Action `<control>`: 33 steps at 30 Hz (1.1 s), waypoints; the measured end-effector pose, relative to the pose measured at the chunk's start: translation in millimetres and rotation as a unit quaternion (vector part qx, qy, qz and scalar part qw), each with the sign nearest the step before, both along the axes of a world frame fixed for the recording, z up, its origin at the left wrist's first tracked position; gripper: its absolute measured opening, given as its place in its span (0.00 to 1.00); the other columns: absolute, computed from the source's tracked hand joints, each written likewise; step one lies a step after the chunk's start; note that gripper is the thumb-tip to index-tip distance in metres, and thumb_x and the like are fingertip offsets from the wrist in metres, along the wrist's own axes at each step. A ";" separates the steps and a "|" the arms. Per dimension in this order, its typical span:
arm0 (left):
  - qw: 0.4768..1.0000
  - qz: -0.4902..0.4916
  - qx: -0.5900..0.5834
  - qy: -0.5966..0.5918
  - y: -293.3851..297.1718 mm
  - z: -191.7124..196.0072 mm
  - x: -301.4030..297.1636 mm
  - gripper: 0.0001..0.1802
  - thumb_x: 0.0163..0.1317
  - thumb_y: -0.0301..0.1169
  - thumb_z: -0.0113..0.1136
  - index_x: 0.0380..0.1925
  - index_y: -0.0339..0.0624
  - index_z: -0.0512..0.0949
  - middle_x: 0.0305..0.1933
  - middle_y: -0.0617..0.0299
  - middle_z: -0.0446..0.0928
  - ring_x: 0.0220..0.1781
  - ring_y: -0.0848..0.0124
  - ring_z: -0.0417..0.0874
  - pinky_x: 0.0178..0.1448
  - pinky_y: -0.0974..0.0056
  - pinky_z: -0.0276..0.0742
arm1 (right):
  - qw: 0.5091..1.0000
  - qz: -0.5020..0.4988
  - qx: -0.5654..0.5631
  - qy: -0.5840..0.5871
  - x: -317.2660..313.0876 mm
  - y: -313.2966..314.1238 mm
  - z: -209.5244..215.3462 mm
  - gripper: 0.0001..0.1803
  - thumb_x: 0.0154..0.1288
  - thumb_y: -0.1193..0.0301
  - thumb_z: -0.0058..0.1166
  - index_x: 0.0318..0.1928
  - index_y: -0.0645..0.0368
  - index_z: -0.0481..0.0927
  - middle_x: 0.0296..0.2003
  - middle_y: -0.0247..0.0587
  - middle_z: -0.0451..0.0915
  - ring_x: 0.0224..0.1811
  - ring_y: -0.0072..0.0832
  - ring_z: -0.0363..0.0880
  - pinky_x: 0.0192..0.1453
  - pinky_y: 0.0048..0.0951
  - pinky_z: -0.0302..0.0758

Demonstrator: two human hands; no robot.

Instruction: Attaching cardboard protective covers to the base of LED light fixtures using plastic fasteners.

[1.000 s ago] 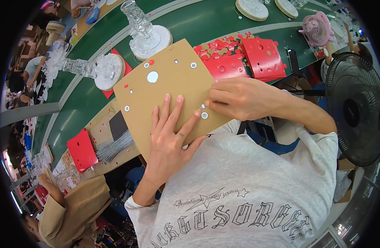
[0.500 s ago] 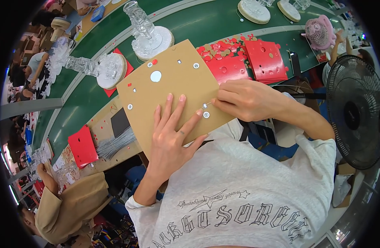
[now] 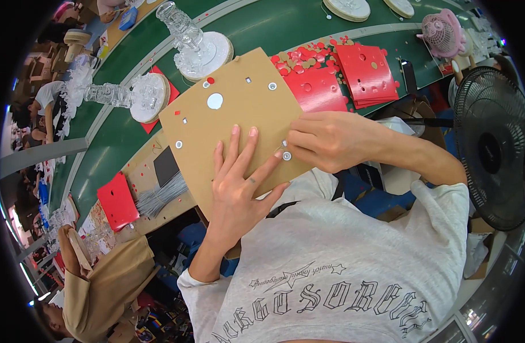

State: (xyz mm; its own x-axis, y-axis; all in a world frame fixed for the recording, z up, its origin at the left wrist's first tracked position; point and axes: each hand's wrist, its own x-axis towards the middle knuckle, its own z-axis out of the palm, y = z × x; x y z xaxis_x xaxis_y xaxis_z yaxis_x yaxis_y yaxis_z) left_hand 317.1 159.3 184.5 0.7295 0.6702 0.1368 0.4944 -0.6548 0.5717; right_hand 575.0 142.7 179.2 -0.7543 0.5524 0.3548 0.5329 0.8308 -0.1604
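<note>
A brown cardboard sheet (image 3: 231,117) with several punched holes lies tilted in front of me over the edge of the green table (image 3: 274,23). My left hand (image 3: 239,183) presses flat on the sheet's lower part, fingers spread. My right hand (image 3: 331,140) rests at the sheet's right edge, its fingertips pinched at a small hole beside a round one. What the fingertips pinch is too small to tell.
Red punched sheets (image 3: 365,71) and red scraps lie right of the cardboard. Two clear glass figures on round bases (image 3: 191,40) (image 3: 128,94) stand behind it. A black fan (image 3: 491,148) stands at right, a small pink fan (image 3: 442,34) farther back. A seated person (image 3: 102,280) is at lower left.
The cardboard sheet and both hands stay in nearly the same pose; my right fingertips have closed in slightly on the small hole at the sheet's right edge.
</note>
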 end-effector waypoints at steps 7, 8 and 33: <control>1.000 0.008 -0.008 -0.001 4.2 3.6 -4.5 0.32 0.41 0.34 0.83 0.53 0.55 0.89 0.73 0.48 0.73 0.79 0.45 0.65 0.78 0.40 0.59 | 0.997 -0.046 -0.061 0.017 11.1 1.8 7.5 0.14 0.53 0.72 0.58 0.39 0.69 0.79 0.34 0.42 0.74 0.36 0.36 0.79 0.38 0.35 0.80; 1.000 0.009 -0.013 -0.004 5.4 1.3 -4.8 0.31 0.41 0.34 0.84 0.52 0.55 0.89 0.73 0.48 0.73 0.79 0.45 0.65 0.78 0.40 0.59 | 0.996 -0.062 -0.063 0.001 18.1 2.1 7.1 0.14 0.53 0.72 0.58 0.39 0.68 0.79 0.35 0.43 0.75 0.36 0.37 0.80 0.38 0.35 0.79; 0.958 -0.220 0.177 0.053 59.3 -22.9 48.7 0.08 0.56 0.25 0.62 0.34 0.32 0.78 0.42 0.51 0.73 0.50 0.56 0.76 0.57 0.55 0.74 | 0.973 -0.219 -0.065 0.032 -9.1 -18.7 -9.8 0.20 0.57 0.64 0.63 0.45 0.66 0.83 0.47 0.40 0.82 0.50 0.34 0.83 0.55 0.37 0.81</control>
State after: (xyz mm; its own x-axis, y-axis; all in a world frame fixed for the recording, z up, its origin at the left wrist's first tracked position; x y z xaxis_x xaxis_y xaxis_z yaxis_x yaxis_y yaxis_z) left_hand 365.8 218.5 161.5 0.9532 0.2196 0.2076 0.1687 -0.9566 0.2376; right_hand 566.0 124.0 169.4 -0.4146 0.8597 0.2985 0.8173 0.4960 -0.2932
